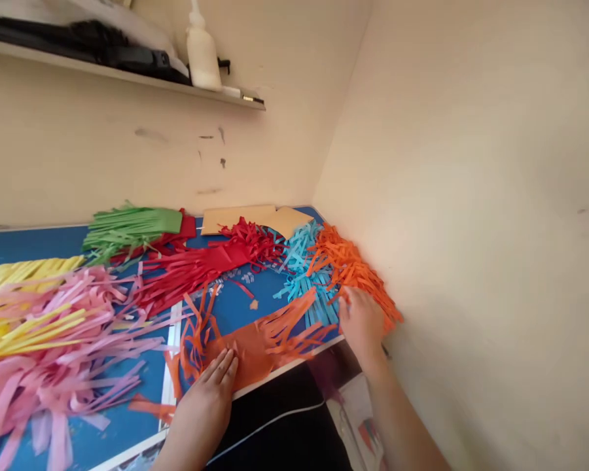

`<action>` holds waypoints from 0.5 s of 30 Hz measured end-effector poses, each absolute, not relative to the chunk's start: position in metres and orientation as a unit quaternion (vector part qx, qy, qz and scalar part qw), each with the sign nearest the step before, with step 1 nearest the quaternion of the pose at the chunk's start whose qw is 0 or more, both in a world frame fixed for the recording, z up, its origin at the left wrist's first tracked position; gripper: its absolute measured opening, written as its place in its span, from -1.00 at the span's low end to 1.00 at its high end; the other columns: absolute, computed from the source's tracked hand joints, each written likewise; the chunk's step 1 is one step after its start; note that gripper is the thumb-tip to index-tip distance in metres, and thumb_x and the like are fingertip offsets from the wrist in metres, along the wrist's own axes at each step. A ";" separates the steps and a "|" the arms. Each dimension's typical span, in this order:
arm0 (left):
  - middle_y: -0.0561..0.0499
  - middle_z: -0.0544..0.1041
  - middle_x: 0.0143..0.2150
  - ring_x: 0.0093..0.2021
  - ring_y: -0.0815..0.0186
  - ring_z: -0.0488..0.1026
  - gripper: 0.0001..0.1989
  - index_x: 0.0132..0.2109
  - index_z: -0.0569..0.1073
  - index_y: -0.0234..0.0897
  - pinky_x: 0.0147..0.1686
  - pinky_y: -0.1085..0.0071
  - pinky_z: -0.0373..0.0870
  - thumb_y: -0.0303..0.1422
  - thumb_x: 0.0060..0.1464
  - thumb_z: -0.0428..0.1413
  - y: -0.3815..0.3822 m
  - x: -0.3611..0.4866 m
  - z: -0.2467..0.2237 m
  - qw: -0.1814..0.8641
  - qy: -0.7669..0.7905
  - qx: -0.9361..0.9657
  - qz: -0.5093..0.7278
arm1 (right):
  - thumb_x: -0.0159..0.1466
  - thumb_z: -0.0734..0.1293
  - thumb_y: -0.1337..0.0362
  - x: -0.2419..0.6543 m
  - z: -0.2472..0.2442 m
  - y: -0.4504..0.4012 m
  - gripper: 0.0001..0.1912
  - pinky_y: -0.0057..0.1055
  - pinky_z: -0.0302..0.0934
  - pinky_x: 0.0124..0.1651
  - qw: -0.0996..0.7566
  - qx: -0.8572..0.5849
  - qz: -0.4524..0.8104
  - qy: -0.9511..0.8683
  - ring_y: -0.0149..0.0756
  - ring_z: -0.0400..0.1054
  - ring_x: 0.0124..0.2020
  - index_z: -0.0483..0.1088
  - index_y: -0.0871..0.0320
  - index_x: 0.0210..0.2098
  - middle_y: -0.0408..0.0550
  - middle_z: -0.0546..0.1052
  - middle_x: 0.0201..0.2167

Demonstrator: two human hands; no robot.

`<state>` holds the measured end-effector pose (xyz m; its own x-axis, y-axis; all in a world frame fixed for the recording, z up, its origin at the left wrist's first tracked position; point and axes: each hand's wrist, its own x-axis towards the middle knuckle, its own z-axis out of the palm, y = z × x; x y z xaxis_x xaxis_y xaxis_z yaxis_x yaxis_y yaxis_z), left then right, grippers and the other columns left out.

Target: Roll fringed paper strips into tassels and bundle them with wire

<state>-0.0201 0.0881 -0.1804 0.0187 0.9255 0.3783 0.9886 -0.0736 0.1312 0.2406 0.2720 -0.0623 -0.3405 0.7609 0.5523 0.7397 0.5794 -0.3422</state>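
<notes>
A sheet of orange tissue paper (pixel 250 353), cut into fringe at both ends, lies along the front edge of the blue table. My left hand (pixel 213 386) rests on its uncut middle with the fingers stretched flat. To the right, my right hand (pixel 364 320) is at the lower part of an orange fringe pile (pixel 358 268), its fingers bent and close together. Whatever is between those fingertips is too blurred to make out. Light-blue fringed paper (pixel 302 261) lies just left of that pile.
Red fringed paper (pixel 201 265), green fringe (pixel 130 226) and pink strips (pixel 63 347) with yellow ones (pixel 34 333) cover the table's left and back. Tan paper pieces (pixel 238 216) lie by the wall. Overhead, a shelf (pixel 127 75) carries a white bottle (pixel 203 55). A wall borders the right.
</notes>
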 end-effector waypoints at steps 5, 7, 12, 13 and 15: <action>-0.19 0.49 0.17 0.15 0.11 0.46 -0.51 0.12 0.48 -0.36 0.06 0.25 0.45 -0.51 0.05 -0.07 0.088 -0.013 -0.171 0.117 -0.659 -0.724 -0.166 | 0.31 0.30 0.02 0.205 -0.101 0.212 -0.55 0.01 0.02 0.27 0.272 -0.140 0.088 -0.948 -0.06 0.36 0.11 0.33 0.11 0.09 0.09 0.54 0.00; -0.16 0.52 0.14 0.11 0.14 0.50 -0.51 0.11 0.49 -0.34 0.03 0.27 0.44 -0.53 0.05 -0.07 0.083 -0.019 -0.163 0.148 -0.638 -0.737 -0.165 | 0.33 0.29 0.14 0.185 -0.119 0.203 -0.69 -0.05 -0.01 0.26 0.228 -0.101 0.126 -0.960 -0.16 0.41 0.04 0.35 0.11 0.02 0.00 0.59 -0.07; -0.04 0.63 -0.02 -0.05 0.17 0.56 -0.61 0.00 0.53 -0.19 0.09 0.15 0.25 -0.50 0.09 -0.03 0.073 -0.035 -0.139 0.159 -0.676 -0.694 -0.190 | 0.35 0.27 0.37 0.178 -0.133 0.224 -0.90 -0.20 0.03 0.14 0.295 -0.117 0.185 -0.930 -0.38 0.50 -0.18 0.41 0.07 -0.25 -0.18 0.64 -0.26; -0.02 0.64 -0.06 -0.08 0.16 0.56 -0.63 -0.03 0.54 -0.17 0.09 0.10 0.23 -0.50 0.09 -0.03 0.073 -0.038 -0.135 0.155 -0.695 -0.677 -0.189 | 0.35 0.29 0.35 0.180 -0.133 0.228 -0.93 -0.20 0.03 0.14 0.305 -0.113 0.197 -0.925 -0.37 0.50 -0.16 0.40 0.07 -0.26 -0.18 0.64 -0.23; -0.02 0.66 -0.13 -0.12 0.13 0.57 -0.67 -0.11 0.56 -0.17 0.05 0.06 0.21 -0.49 0.08 -0.03 0.072 -0.046 -0.128 0.156 -0.724 -0.648 -0.180 | 0.36 0.29 0.34 0.183 -0.132 0.231 -0.95 -0.19 0.04 0.16 0.307 -0.099 0.213 -0.922 -0.36 0.50 -0.10 0.39 0.07 -0.24 -0.16 0.64 -0.17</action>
<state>-0.0455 0.0722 -0.1278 -0.1118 0.8813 0.4591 0.9937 0.0959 0.0579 0.1830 0.2312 -0.1318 -0.7918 0.3129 0.5245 0.0516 0.8900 -0.4531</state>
